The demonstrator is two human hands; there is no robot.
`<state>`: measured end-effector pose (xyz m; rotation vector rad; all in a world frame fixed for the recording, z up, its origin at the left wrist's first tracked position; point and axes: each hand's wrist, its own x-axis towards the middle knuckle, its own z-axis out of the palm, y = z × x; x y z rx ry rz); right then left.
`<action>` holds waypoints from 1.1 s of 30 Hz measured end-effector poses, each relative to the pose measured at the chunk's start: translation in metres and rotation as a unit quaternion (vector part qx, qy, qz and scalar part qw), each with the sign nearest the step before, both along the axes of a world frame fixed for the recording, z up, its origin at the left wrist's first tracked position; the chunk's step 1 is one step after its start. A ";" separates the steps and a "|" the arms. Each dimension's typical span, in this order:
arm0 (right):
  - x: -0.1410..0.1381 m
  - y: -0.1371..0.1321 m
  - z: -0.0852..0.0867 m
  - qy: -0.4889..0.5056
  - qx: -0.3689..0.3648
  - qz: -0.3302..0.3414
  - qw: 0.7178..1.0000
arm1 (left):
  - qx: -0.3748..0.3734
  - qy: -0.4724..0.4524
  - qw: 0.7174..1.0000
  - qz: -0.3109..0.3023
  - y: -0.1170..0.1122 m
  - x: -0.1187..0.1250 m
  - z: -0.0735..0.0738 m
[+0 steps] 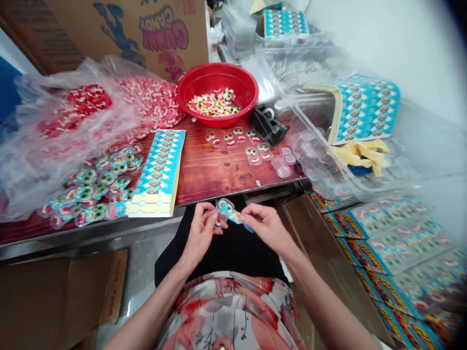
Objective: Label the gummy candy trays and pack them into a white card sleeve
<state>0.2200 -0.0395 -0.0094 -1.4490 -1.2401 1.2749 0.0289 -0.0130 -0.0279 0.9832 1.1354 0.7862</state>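
Observation:
Over my lap, at the table's front edge, my left hand point(203, 224) grips a small clear candy pack point(221, 221) with a red gummy inside. Between finger and thumb, my right hand point(265, 224) pinches a blue printed label point(236, 218), which stretches across to the pack and overlaps its upper part. On the table to the left lies a stack of blue label sheets point(158, 167). Beside it are heaped many labelled packs point(87, 193). Several packs without labels point(253, 155) sit further right, holding gummy eyes and red-and-white mouths.
A red bowl point(219, 68) of gummies stands at the back, next to a black tape dispenser point(268, 124). Clear bags of red gummies point(153, 99) fill the back left. Plastic bins point(310, 141) are at right, packaged candy cards point(386, 262) below them. An open carton point(54, 296) is lower left.

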 end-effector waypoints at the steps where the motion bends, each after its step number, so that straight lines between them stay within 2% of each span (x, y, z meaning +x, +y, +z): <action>1: -0.014 0.002 0.000 0.004 0.005 0.002 1.000 | 0.004 0.004 1.000 0.004 0.000 0.000 0.000; 4: -0.043 0.007 -0.004 0.000 0.012 -0.020 1.000 | 0.009 0.001 1.000 0.014 0.000 -0.001 -0.003; 7: -0.055 0.009 -0.008 -0.016 0.000 -0.041 0.999 | 0.022 -0.011 0.999 0.026 0.000 -0.004 -0.006; 13: -0.059 0.013 -0.007 -0.078 -0.019 -0.048 0.996 | 0.060 -0.020 0.997 0.041 0.000 -0.010 -0.008; 25: -0.061 0.019 -0.007 -0.093 -0.018 -0.040 0.995 | 0.068 -0.001 0.996 0.060 0.000 -0.010 -0.008; 33: -0.067 0.021 -0.006 -0.162 -0.031 -0.058 0.985 | 0.070 0.004 0.994 0.088 -0.001 -0.005 -0.009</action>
